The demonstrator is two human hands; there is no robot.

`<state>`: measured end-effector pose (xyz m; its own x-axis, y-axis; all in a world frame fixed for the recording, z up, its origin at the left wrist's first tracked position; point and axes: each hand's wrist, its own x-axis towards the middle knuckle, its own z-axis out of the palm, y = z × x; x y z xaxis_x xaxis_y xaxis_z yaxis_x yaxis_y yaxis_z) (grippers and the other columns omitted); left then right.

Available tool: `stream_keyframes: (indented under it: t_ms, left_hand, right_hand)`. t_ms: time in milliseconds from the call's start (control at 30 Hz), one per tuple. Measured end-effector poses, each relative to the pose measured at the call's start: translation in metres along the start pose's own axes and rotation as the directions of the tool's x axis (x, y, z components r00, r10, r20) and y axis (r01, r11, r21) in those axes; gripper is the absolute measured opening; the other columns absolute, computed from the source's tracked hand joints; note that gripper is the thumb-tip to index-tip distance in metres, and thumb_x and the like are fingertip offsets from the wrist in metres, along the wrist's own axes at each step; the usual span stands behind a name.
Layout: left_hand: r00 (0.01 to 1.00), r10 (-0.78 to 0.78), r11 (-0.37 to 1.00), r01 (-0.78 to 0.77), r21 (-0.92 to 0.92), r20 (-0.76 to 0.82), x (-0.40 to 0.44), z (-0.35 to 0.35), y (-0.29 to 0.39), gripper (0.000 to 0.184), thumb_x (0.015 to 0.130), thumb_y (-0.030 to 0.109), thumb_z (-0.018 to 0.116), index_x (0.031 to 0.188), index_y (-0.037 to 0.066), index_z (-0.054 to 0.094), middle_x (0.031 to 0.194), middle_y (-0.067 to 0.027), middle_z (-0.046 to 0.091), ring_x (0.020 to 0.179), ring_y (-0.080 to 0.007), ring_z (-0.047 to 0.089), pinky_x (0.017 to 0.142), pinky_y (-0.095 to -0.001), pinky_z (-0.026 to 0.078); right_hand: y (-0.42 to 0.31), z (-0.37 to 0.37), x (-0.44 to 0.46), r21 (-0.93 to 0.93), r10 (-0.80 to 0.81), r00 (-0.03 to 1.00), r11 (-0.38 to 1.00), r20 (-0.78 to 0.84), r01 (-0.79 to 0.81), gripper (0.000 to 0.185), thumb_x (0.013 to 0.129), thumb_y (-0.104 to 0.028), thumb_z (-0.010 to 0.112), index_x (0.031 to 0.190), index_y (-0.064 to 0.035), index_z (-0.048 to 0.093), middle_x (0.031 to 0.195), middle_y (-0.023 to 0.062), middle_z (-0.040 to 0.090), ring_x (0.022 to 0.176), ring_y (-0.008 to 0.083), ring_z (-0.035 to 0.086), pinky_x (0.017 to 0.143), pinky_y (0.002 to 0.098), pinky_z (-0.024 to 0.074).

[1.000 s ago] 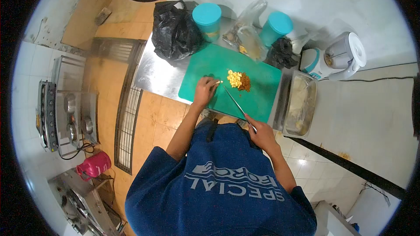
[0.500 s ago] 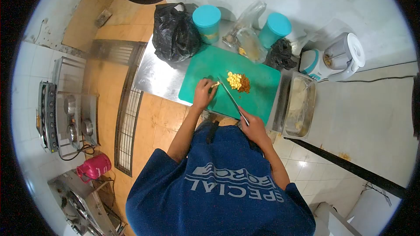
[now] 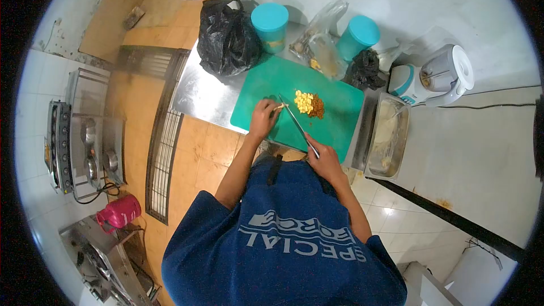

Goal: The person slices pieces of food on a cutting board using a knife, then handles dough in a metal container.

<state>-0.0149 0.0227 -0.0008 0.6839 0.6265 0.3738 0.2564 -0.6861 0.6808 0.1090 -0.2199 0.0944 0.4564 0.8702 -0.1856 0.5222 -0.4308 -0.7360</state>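
Note:
On the green cutting board (image 3: 334, 136), my left hand (image 3: 264, 118) pinches a small pale piece of food (image 3: 281, 106) at its fingertips. My right hand (image 3: 325, 161) is wrapped round the handle of a knife (image 3: 296, 120), whose blade slants up and left to that piece. Right of the blade tip lies a pile of chopped yellow bits (image 3: 304, 101). A reddish-brown chopped heap (image 3: 317, 107) touches the pile's right side. What the pale piece is, I cannot make out.
Behind the board stand a black plastic bag (image 3: 227, 39), two turquoise-lidded containers (image 3: 270, 28) (image 3: 358, 37), clear bags (image 3: 324, 51) and a small black bag (image 3: 365, 69). To the right are a steel tray (image 3: 388, 136) and a blender (image 3: 433, 76).
My right hand and the knife have moved left, and the blade has come from beside the pale piece to meet it. My left hand has stayed nearly in place.

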Motion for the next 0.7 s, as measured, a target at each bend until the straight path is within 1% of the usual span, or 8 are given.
stream_keyframes:
  t_ms: [67,167,300,367,400,467,567,700]
  left_hand:
    - [1.0,0.003,1.0,-0.003,0.014,0.006,0.001,-0.001,0.001,0.019,0.087,0.007,0.081,0.106,0.004,0.077,0.103,-0.0155,0.069,0.098,-0.0365,0.067,0.083,-0.046,0.056]
    - [1.0,0.019,1.0,-0.019,0.016,-0.013,0.0,0.0,-0.001,0.02,0.087,0.006,0.081,0.107,0.004,0.077,0.103,-0.0155,0.069,0.097,-0.0363,0.067,0.082,-0.046,0.056]
    - [1.0,0.005,1.0,-0.006,-0.025,-0.01,0.0,0.001,-0.002,0.021,0.087,0.007,0.079,0.107,0.005,0.075,0.106,-0.0141,0.068,0.1,-0.0362,0.064,0.085,-0.047,0.054]
    - [1.0,-0.002,0.999,0.002,-0.037,-0.005,0.0,0.001,-0.002,0.021,0.087,0.007,0.079,0.108,0.006,0.075,0.106,-0.0143,0.068,0.1,-0.0364,0.064,0.086,-0.0473,0.054]
    - [1.0,0.006,0.999,-0.006,-0.034,-0.009,0.001,0.001,-0.002,0.021,0.087,0.006,0.079,0.108,0.005,0.075,0.106,-0.0145,0.068,0.1,-0.0366,0.064,0.086,-0.0472,0.054]
    - [1.0,0.021,0.999,-0.021,-0.033,-0.006,0.003,0.001,-0.003,0.022,0.087,0.006,0.079,0.108,0.005,0.075,0.106,-0.0146,0.068,0.1,-0.0367,0.064,0.086,-0.047,0.054]
    - [0.999,0.032,0.999,-0.033,-0.032,-0.024,-0.001,-0.001,-0.001,0.023,0.086,0.005,0.079,0.108,0.005,0.074,0.105,-0.0147,0.068,0.099,-0.037,0.064,0.086,-0.0467,0.054]
    - [1.0,0.029,1.0,-0.029,-0.007,-0.013,0.0,-0.003,0.001,0.024,0.086,0.005,0.078,0.109,0.004,0.075,0.108,-0.0154,0.068,0.102,-0.0375,0.065,0.088,-0.0467,0.054]
  right_hand:
    - [0.003,-0.003,-0.004,-0.06,-0.05,0.999,0.997,-0.006,0.05,0.052,0.1,-0.013,0.062,0.151,-0.0199,0.061,0.099,0.0274,0.074,0.083,0.0425,0.072,0.078,0.0497,0.0554]
    - [-0.003,-0.017,-0.016,-0.121,0.009,0.998,0.993,0.059,-0.002,0.053,0.1,-0.015,0.062,0.152,-0.021,0.06,0.104,0.0266,0.074,0.088,0.0432,0.072,0.082,0.0514,0.0558]
    - [-0.002,-0.032,-0.04,-0.176,0.003,0.998,0.984,0.062,0.008,0.053,0.1,-0.016,0.062,0.152,-0.0218,0.059,0.104,0.025,0.075,0.089,0.0429,0.072,0.085,0.0523,0.0562]
    - [0.0,-0.038,-0.048,-0.259,0.073,0.989,0.965,0.128,-0.037,0.053,0.104,-0.026,0.058,0.156,-0.0298,0.054,0.113,0.0206,0.076,0.097,0.0429,0.072,0.088,0.0551,0.0573]
    - [0.0,-0.038,-0.05,-0.259,0.072,0.99,0.965,0.125,-0.038,0.053,0.104,-0.026,0.058,0.156,-0.0298,0.054,0.113,0.0206,0.076,0.097,0.0429,0.072,0.088,0.0551,0.0573]
    - [0.001,-0.036,-0.053,-0.201,0.045,0.999,0.979,0.019,-0.04,0.05,0.1,-0.015,0.063,0.15,-0.0195,0.062,0.11,0.0232,0.076,0.093,0.0427,0.073,0.085,0.0493,0.0574]
    - [0.002,-0.036,-0.046,-0.099,0.112,0.993,0.989,0.028,-0.108,0.048,0.101,-0.015,0.062,0.148,-0.0176,0.063,0.114,0.0234,0.076,0.094,0.0434,0.074,0.085,0.0469,0.0577]
    - [-0.004,-0.028,-0.034,-0.018,0.049,0.999,0.999,-0.013,-0.05,0.047,0.101,-0.015,0.062,0.148,-0.017,0.063,0.117,0.0241,0.075,0.091,0.0432,0.074,0.083,0.0453,0.0576]
